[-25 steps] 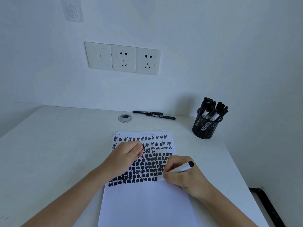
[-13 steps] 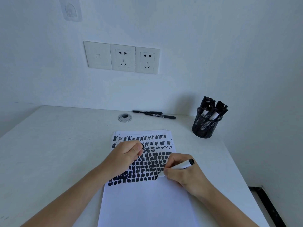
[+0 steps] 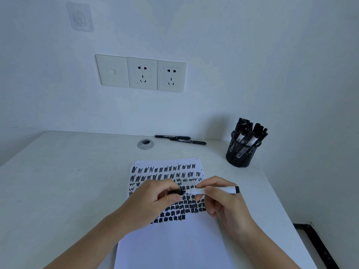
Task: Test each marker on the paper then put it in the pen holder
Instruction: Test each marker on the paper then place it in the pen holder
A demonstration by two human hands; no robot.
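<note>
Over the scribbled paper [image 3: 174, 245] on the table [image 3: 68, 181], the marker [image 3: 215, 190] lay level between both hands. The left hand [image 3: 153, 202] pinched the black cap [image 3: 174, 192] at its tip end, while the right hand [image 3: 223, 202] gripped the white barrel. Farther back on the right stood the mesh pen holder [image 3: 240, 154], crowded with other markers [image 3: 250, 131]. Two black pens [image 3: 180, 139] lay at the table's far edge.

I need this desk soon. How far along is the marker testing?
Mostly done: scribbles cover half the paper and the pen holder is crowded. In hand: the left hand holds a cap at the marker in the right hand. Left: two pens by the wall.
</note>
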